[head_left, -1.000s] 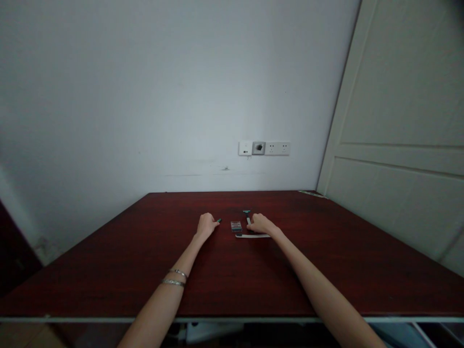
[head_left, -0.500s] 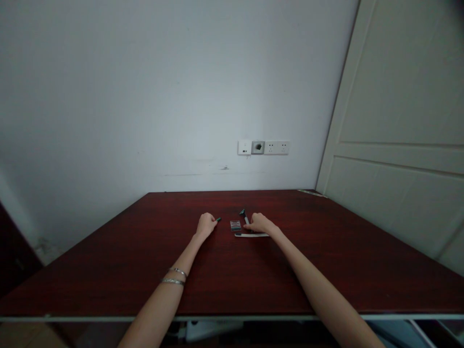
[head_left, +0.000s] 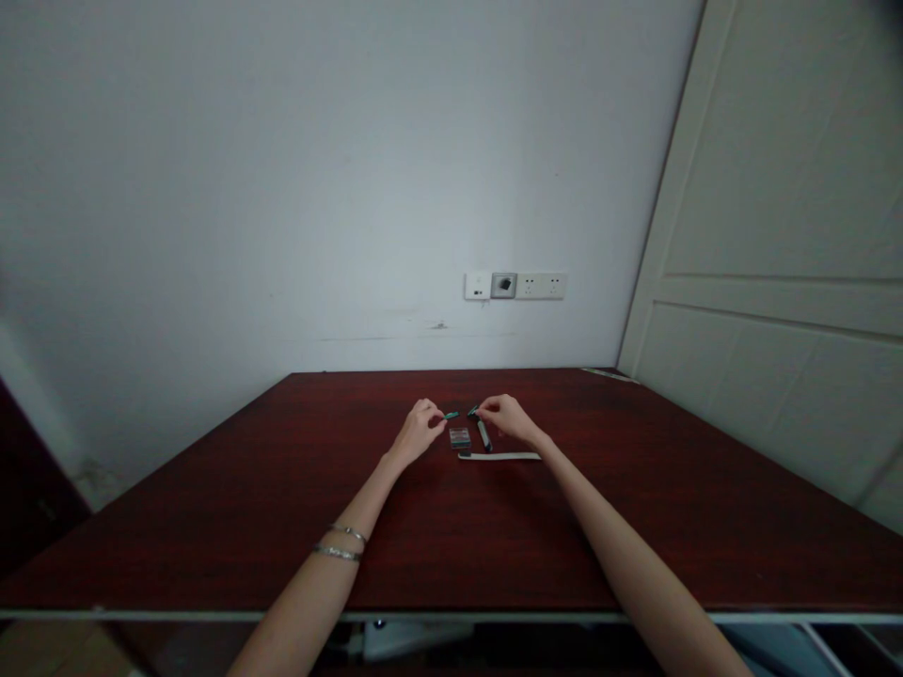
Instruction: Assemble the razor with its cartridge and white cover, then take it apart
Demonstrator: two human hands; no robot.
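Note:
My left hand (head_left: 420, 428) is raised a little over the dark red table (head_left: 282, 508) and pinches a small green piece (head_left: 451, 415) at its fingertips. My right hand (head_left: 506, 417) holds a razor (head_left: 482, 430) by its dark handle, with the head end pointing toward the green piece. The two hands nearly meet above a small clear box (head_left: 460, 437) that lies on the table. A long white strip (head_left: 499, 456) lies just in front of my right wrist. Two thin bracelets (head_left: 341, 543) circle my left forearm.
The table runs to a white wall with a row of sockets (head_left: 514, 286). A white panelled door (head_left: 776, 282) stands at the right. The table's near edge (head_left: 451, 618) has a pale rim, with something white below it.
Both hands have lifted off the table and come together. The left hand carried the green piece to the right, and the right hand picked up the razor and turned it toward the left.

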